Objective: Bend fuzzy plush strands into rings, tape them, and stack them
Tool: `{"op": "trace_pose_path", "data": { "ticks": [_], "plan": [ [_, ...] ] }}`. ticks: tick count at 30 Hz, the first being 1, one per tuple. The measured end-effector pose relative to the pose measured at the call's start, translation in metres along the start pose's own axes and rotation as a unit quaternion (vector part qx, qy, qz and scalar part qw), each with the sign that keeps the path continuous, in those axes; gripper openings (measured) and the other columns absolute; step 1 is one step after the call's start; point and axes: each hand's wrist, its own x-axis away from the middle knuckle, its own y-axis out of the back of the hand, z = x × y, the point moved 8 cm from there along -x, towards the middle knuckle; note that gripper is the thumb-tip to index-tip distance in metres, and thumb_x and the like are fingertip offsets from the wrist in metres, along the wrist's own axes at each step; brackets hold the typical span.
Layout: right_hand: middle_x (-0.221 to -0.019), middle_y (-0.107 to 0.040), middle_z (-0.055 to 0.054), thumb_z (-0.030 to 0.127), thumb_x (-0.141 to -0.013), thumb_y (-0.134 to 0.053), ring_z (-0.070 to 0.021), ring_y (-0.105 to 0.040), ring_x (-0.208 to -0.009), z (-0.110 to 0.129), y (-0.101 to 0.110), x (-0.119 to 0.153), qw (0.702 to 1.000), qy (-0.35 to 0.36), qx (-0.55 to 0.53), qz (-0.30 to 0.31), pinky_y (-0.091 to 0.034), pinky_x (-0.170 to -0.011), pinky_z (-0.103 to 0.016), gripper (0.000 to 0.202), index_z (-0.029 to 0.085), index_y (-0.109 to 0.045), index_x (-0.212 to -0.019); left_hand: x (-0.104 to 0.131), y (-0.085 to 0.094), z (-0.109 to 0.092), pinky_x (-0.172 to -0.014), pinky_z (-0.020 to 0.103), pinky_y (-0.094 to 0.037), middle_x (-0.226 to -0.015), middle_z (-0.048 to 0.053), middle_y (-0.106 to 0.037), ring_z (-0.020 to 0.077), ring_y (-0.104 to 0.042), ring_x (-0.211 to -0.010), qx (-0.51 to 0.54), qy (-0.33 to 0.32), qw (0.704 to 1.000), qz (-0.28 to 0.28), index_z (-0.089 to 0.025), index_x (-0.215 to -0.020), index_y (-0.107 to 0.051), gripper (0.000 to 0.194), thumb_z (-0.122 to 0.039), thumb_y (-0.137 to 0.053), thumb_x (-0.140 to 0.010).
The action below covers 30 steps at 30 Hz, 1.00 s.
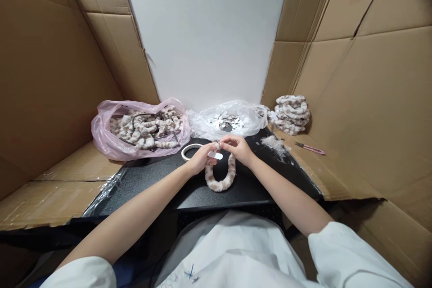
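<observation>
A fluffy beige-and-brown plush band (220, 184) hangs in a U shape over the black table, its two ends brought together at the top. My left hand (201, 157) is closed around one end, and a white tag (215, 155) sticks out by its fingers. Pinching at the same joined ends is my right hand (236, 147), its fingertips touching those of the left. The fingers hide exactly how the ends meet. Just left of my left hand lies a roll of white tape (184, 153).
A pink bag (101, 132) of plush pieces stands at the left; a clear bag (202, 131) of small white and metallic pieces is behind my hands. Stacked plush bands (293, 114), pink-handled thread snips (310, 148) and loose fluff (275, 145) lie right. Cardboard walls (371, 99) flank the table (141, 189).
</observation>
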Motion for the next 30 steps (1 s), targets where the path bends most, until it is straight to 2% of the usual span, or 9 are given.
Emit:
{"op": "trace_pose_path", "data": {
  "ticks": [4,7,13,15,19,22,24,26,30],
  "plan": [
    [-0.075,-0.068,-0.001,0.050,-0.069,-0.070,-0.0173,-0.061,-0.076,-0.005,0.000,-0.002,1.000,-0.010,0.013,-0.004,-0.049,-0.077,-0.032,0.029,0.021,-0.069,-0.066,-0.001,0.002,0.003,-0.041,0.018,-0.026,-0.057,-0.006,-0.038,0.0041,-0.029,-0.042,-0.012,0.011,1.000,-0.004,-0.017,-0.069,-0.045,0.022,-0.032,-0.059,-0.073],
    [-0.078,-0.069,-0.001,0.048,-0.070,-0.067,-0.0154,-0.061,-0.074,-0.012,0.015,-0.005,0.998,-0.048,-0.001,-0.048,-0.049,-0.074,-0.029,0.028,0.021,-0.069,-0.071,-0.001,0.001,0.007,-0.042,0.019,-0.029,-0.055,-0.006,-0.038,0.0053,-0.032,-0.041,-0.016,0.026,0.999,0.009,-0.017,-0.072,-0.047,0.020,-0.034,-0.058,-0.076],
    [-0.078,-0.068,-0.002,0.043,-0.075,-0.056,-0.0100,-0.057,-0.057,-0.030,0.113,-0.005,0.940,-0.082,-0.101,-0.316,-0.045,-0.053,-0.021,0.026,0.019,-0.064,-0.079,-0.001,-0.001,0.010,-0.044,0.021,-0.036,-0.054,-0.004,-0.042,0.0076,-0.039,-0.043,-0.016,0.033,0.999,0.026,-0.017,-0.066,-0.045,0.024,-0.034,-0.058,-0.076],
    [-0.068,-0.064,-0.001,0.043,-0.076,-0.051,-0.0097,-0.052,-0.049,-0.038,0.135,-0.004,0.929,-0.104,-0.058,-0.351,-0.042,-0.047,-0.022,0.026,0.019,-0.062,-0.076,-0.001,0.000,0.009,-0.047,0.022,-0.039,-0.054,-0.003,-0.043,0.0087,-0.042,-0.045,-0.028,0.027,0.999,0.029,-0.017,-0.065,-0.046,0.023,-0.034,-0.058,-0.076],
    [-0.057,-0.061,0.000,0.039,-0.071,-0.060,-0.0118,-0.051,-0.048,-0.045,0.141,-0.005,0.942,-0.114,0.067,-0.310,-0.041,-0.048,-0.024,0.021,0.019,-0.063,-0.066,-0.001,0.004,0.007,-0.050,0.024,-0.042,-0.056,-0.002,-0.049,0.0103,-0.046,-0.047,-0.065,0.023,0.998,0.007,-0.015,-0.071,-0.054,0.018,-0.033,-0.057,-0.074],
    [-0.056,-0.062,0.001,0.023,-0.052,-0.077,-0.0143,-0.055,-0.056,-0.050,0.116,-0.008,0.955,-0.120,0.224,-0.156,-0.044,-0.057,-0.026,0.013,0.020,-0.066,-0.057,-0.001,0.007,0.005,-0.051,0.025,-0.042,-0.057,-0.001,-0.052,0.0111,-0.047,-0.047,-0.079,0.025,0.996,-0.020,-0.015,-0.075,-0.057,0.020,-0.034,-0.057,-0.072],
    [-0.060,-0.064,0.000,0.015,-0.044,-0.081,-0.0156,-0.056,-0.061,-0.055,0.100,-0.007,0.935,-0.122,0.330,-0.048,-0.045,-0.062,-0.026,0.018,0.022,-0.068,-0.055,-0.001,0.009,0.004,-0.050,0.025,-0.042,-0.056,-0.001,-0.052,0.0111,-0.047,-0.046,-0.078,0.023,0.996,-0.034,-0.015,-0.073,-0.057,0.020,-0.034,-0.056,-0.072],
    [-0.065,-0.065,-0.001,0.012,-0.044,-0.081,-0.0170,-0.058,-0.066,-0.057,0.094,-0.005,0.925,-0.120,0.359,-0.013,-0.046,-0.064,-0.027,0.020,0.023,-0.069,-0.054,-0.002,0.011,0.004,-0.049,0.024,-0.041,-0.056,-0.001,-0.052,0.0110,-0.047,-0.046,-0.075,0.024,0.996,-0.042,-0.015,-0.072,-0.057,0.019,-0.034,-0.056,-0.072],
    [-0.063,-0.067,-0.002,0.017,-0.061,-0.075,-0.0168,-0.061,-0.063,-0.056,0.083,-0.006,0.931,-0.123,0.340,0.044,-0.047,-0.064,-0.028,0.008,0.021,-0.070,-0.056,-0.003,0.013,0.004,-0.049,0.024,-0.041,-0.056,-0.001,-0.051,0.0108,-0.046,-0.046,-0.069,0.019,0.996,-0.043,-0.015,-0.072,-0.057,0.019,-0.034,-0.055,-0.072]
  ]
}}
